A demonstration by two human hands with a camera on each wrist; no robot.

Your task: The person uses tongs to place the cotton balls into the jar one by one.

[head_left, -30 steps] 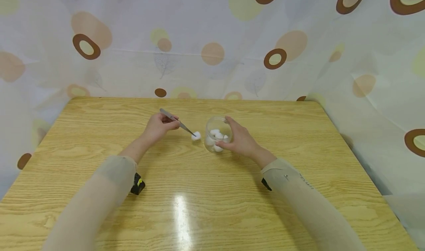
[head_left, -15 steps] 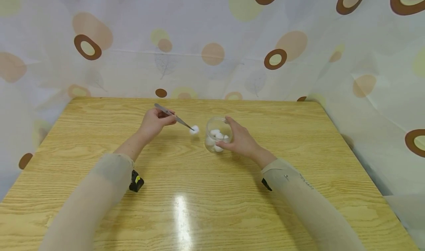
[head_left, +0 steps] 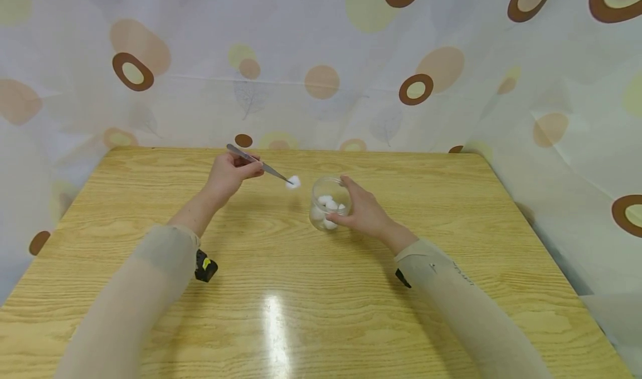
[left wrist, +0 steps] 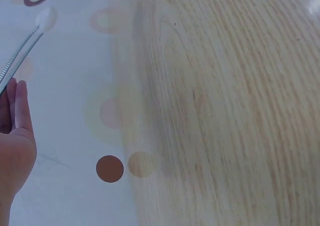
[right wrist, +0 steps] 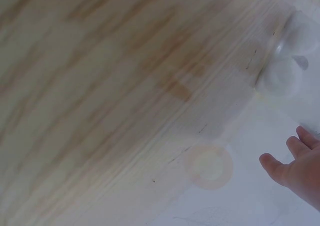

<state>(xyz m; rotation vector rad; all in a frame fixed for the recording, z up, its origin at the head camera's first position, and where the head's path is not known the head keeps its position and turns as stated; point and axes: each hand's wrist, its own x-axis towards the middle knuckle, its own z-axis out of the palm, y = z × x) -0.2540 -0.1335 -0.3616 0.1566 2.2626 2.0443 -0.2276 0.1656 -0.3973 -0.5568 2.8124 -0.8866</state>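
Observation:
My left hand (head_left: 225, 175) pinches a pair of metal tweezers (head_left: 258, 164). A white cotton ball (head_left: 293, 182) is caught at their tips, raised above the table just left of the jar. In the left wrist view the tweezers (left wrist: 21, 55) point up from the fingers, with the pale cotton ball (left wrist: 47, 19) at the end. My right hand (head_left: 365, 210) holds a clear round jar (head_left: 326, 185) by its right side, thumb in front and fingers behind. Several white cotton balls (head_left: 330, 205) lie inside the upright jar, whose top is uncovered. At the right wrist view's edge, the jar (right wrist: 282, 75) appears blurred.
The wood-grain table (head_left: 321, 290) ends at the back against a hanging sheet (head_left: 281, 50) printed with circles. Black wrist camera units, one by the left sleeve (head_left: 205, 266) and one by the right, hang under the forearms.
My left hand has moved up and back to the left, lifting the cotton ball in the tweezers off the table beside the jar. The right hand and the jar have stayed in place.

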